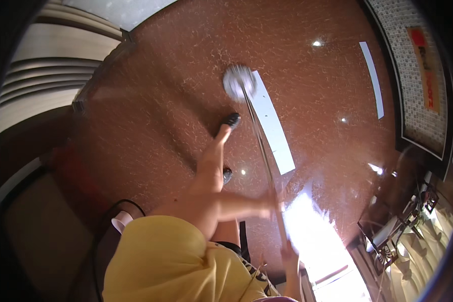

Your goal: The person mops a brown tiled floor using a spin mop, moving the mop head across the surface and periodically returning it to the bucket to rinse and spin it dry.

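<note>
A round mop head [239, 82], blurred and whitish, rests on the reddish-brown patterned floor [173, 75]. Its long thin metal pole [262, 147] runs back towards me. Partway along the pole, my left hand [272, 205] is closed around it, smeared by motion. Nearer my body, my right hand [289, 252] grips the upper part of the same pole; its fingers are only partly visible. My foot in a dark shoe [232, 120] stands just beside the mop head. The second shoe [227, 175] is partly hidden behind my leg.
Bright white strips [273, 128] lie across the floor, perhaps light. A glaring patch [313, 222] spreads at lower right. Beige panelled furniture [56, 41] lines the left. A framed panel bearing writing [421, 124] stands at right, above curtains [411, 271]. A black cable [126, 201] curves at lower left.
</note>
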`<state>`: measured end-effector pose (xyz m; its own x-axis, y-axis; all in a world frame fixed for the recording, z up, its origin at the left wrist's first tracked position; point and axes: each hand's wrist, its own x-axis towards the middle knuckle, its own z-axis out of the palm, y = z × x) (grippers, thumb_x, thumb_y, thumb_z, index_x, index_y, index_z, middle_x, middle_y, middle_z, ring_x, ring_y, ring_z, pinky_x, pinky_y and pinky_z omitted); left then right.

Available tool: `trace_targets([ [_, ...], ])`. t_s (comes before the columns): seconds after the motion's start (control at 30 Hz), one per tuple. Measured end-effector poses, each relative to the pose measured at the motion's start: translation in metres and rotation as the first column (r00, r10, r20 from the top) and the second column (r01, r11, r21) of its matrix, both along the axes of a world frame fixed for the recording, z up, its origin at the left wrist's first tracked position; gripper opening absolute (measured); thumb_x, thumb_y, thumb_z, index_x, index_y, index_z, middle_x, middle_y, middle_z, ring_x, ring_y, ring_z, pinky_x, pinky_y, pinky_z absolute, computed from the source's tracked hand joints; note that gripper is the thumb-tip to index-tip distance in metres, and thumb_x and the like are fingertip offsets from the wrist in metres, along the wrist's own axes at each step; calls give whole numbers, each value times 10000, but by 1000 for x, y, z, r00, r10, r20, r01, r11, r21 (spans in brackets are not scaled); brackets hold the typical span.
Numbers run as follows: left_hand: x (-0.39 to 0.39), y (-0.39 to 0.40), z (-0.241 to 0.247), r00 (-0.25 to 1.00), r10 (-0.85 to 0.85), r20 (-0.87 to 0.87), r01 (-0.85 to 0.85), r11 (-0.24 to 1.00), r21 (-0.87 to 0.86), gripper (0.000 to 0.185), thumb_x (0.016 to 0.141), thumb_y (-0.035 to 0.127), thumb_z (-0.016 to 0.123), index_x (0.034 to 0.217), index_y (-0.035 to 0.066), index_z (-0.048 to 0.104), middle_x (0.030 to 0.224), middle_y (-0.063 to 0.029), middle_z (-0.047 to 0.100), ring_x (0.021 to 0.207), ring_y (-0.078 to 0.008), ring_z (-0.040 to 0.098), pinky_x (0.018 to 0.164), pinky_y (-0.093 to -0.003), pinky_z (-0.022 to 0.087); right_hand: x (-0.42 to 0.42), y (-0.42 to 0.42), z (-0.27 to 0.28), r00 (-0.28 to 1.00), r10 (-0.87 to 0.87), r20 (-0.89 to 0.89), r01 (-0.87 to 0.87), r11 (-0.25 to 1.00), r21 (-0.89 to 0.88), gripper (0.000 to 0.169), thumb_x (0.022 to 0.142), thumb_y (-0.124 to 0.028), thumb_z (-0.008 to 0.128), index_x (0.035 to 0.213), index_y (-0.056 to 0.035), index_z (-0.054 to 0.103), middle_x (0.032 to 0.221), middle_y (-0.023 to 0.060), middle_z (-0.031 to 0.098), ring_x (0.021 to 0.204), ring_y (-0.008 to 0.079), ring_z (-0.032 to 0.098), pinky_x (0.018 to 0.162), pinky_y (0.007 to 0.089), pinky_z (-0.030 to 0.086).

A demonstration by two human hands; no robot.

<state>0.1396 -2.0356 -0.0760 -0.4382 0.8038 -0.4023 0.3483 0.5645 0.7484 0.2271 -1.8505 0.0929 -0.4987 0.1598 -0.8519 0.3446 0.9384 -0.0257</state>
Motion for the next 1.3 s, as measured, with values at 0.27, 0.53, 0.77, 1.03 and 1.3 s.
trace_targets([
  [0.27, 151, 106, 100, 814, -579, 33, 558, 798, 227, 764, 838, 600, 457, 1437, 172, 252, 1487, -97, 260, 1382, -265, 212, 1063, -682, 12, 113, -5, 202, 997, -6, 79, -8, 986, 166, 486, 856, -187, 577, 1311, -64, 457, 1036, 212, 620, 858, 337, 635, 708, 406, 495],
  [0.53, -76, -259, -17, 797, 543, -267, -556, 831, 29, 261, 770, 238, 626, 947, 52, 580, 1024, -166, 574, 1034, -316, 527, 919, -462, 379, -69, -246, -22, 967, 72, -243, -131, 962, -239, 541, 842, -165, 581, 1357, -189, 418, 917, 246, 626, 820, 434, 613, 689, 481, 493],
  [0.77, -235, -499, -60, 614, 462, -640, -753, 585, -300, 521, 858, 336, 566, 1324, 156, 420, 1408, -161, 312, 1323, -316, 295, 1034, -647, 211, -285, -531, -127, 906, 19, -424, -175, 926, -334, 349, 883, -300, 458, 1207, -196, 536, 1023, 207, 620, 964, 384, 595, 805, 486, 486],
  [1.03, 18, -316, -15, 976, 154, -151, -155, 988, 6, 615, 815, 460, 580, 1316, 144, 414, 1338, -156, 389, 1271, -332, 341, 1019, -633, 217, 31, -312, 21, 998, -59, -15, 58, 994, -97, 519, 831, -177, 598, 1332, -160, 463, 909, 226, 634, 752, 371, 642, 625, 412, 495],
  [1.3, 90, -245, 125, 932, -347, -99, 357, 844, 400, 506, 836, 452, 549, 1177, 79, 539, 1123, -140, 572, 1144, -316, 492, 966, -659, 274, 70, -324, 231, 992, 115, 42, -120, 986, 117, 388, 882, -270, 571, 1216, -73, 547, 709, 68, 600, 607, 231, 575, 545, 369, 470],
])
